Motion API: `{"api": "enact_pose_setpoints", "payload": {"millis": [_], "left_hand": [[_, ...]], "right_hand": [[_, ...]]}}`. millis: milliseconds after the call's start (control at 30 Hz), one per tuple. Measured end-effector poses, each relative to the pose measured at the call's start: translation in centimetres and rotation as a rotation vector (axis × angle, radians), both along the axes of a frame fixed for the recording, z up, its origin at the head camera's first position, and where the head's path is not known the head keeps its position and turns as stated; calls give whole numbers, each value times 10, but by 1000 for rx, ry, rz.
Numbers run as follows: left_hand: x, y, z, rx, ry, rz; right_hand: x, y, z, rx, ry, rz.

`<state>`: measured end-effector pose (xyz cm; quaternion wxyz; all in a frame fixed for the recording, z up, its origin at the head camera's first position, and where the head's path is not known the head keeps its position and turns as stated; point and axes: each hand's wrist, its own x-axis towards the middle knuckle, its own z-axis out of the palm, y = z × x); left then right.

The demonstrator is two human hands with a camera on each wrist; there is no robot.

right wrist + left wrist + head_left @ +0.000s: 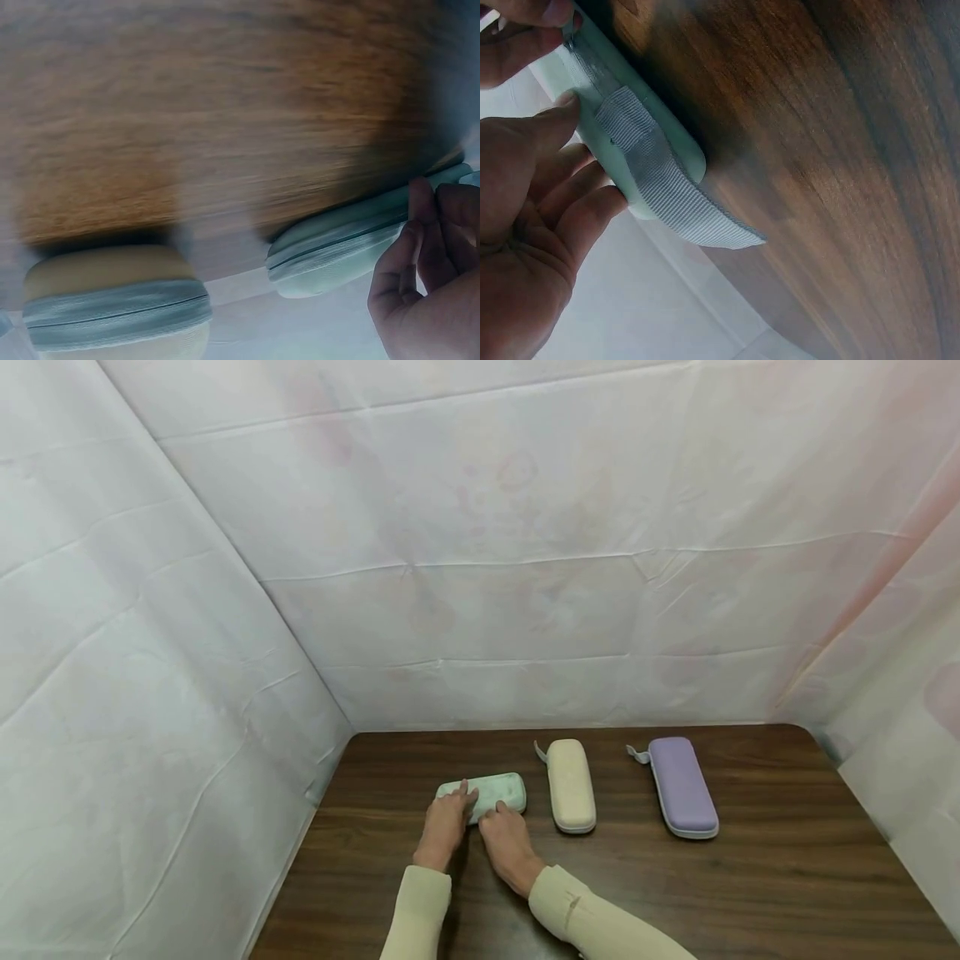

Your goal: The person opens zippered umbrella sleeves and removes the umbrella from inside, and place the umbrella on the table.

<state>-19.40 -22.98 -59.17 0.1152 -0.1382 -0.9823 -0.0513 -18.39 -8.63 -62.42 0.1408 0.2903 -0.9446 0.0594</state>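
A mint-green zip glasses case (498,789) lies on the table, with the zip along its side. My left hand (444,827) holds its left part, fingers over the top and thumb at the near side, as the left wrist view shows. A grey ribbon strap (660,180) hangs from that end of the case. My right hand (507,843) is close beside the left, at the near side. Its thumb and finger pinch the small zip pull (571,34), which the fingertips mostly hide. In the right wrist view the zip (337,240) looks closed toward the right end.
A cream zip case (572,785) stands lengthwise just right of the green one. Farther right lies a purple zip case (682,785) with a grey strap. White cloth (480,568) hangs behind and at both sides of the wooden table (787,877).
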Motion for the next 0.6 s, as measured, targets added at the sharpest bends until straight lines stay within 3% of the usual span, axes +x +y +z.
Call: {"api": "enact_pose_setpoints", "payload": {"millis": [367,600], "left_hand": [[-2,-2,4,16,6,-28],[0,-6,3,77,-14,-39]], "right_hand": [[-1,-6,0,-15,21,24],[-1,-10,-1,5,-8,27]]}}
